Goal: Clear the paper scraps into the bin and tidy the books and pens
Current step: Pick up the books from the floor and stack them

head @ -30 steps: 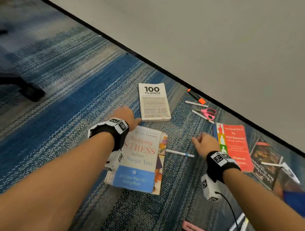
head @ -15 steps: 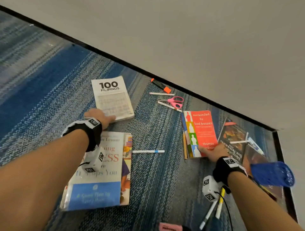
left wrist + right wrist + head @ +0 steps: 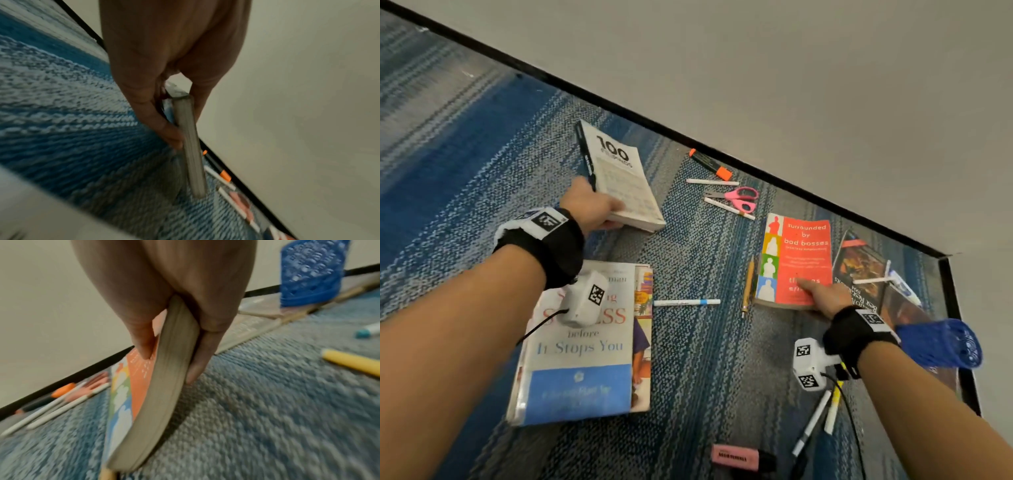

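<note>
My left hand (image 3: 599,209) grips the near corner of the white "100" book (image 3: 619,174) and holds it tilted off the carpet; the left wrist view shows its page edge (image 3: 191,154) pinched between thumb and fingers. My right hand (image 3: 822,294) pinches the near edge of the orange "bad bosses" book (image 3: 801,253), thumb on the cover, fingers beneath, and the book (image 3: 164,386) bends up at that end. A white and blue "Stress" book (image 3: 582,346) lies under my left forearm on another book. A blue-tipped white pen (image 3: 686,302) and a pencil (image 3: 748,287) lie between the books.
An orange highlighter (image 3: 710,163), pink scissors (image 3: 739,198) and white pens (image 3: 712,182) lie by the wall's black baseboard. A dark book (image 3: 859,270) and a blue perforated holder (image 3: 941,342) sit at the right corner. Pens (image 3: 822,411) and a pink eraser (image 3: 736,457) lie near me.
My left hand moved from the Stress book to the "100" book and lifted its near end. My right hand reached right, took the orange book's edge and raised it.
</note>
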The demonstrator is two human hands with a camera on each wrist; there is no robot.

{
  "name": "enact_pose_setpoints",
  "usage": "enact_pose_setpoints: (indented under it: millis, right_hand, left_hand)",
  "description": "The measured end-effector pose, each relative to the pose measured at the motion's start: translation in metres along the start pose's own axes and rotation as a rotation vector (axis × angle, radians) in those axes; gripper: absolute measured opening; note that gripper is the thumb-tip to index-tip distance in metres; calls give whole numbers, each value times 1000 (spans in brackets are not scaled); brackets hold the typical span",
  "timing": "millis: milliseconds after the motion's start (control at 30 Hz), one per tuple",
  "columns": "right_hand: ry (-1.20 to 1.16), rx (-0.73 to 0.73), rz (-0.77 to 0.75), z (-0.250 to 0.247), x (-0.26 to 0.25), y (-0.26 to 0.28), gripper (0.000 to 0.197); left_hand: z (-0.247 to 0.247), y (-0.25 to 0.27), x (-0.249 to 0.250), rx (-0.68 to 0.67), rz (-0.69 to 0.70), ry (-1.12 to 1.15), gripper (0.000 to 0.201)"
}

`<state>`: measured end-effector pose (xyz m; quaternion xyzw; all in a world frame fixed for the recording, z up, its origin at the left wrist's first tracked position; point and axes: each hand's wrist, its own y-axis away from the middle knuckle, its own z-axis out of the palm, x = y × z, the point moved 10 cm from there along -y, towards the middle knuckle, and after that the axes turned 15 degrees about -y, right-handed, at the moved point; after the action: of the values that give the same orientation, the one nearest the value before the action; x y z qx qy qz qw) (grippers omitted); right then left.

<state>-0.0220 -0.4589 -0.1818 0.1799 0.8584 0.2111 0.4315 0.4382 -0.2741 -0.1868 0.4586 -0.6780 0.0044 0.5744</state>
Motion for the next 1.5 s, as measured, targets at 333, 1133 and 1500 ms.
enact_pose_setpoints:
  millis: [333,1133,1500]
  right_hand:
    - [-195,-14,-560,47,-151,137,45]
    - [-193,-884,-339,264,-23,262,53]
    - [547,-449,-495,255,2,250,91]
  left_hand:
    - [22,111,51,-350,207,368,30]
    - [-58,159,-64,-218,197,-274,33]
    - [-40,151,-69,-116,14,-963,66]
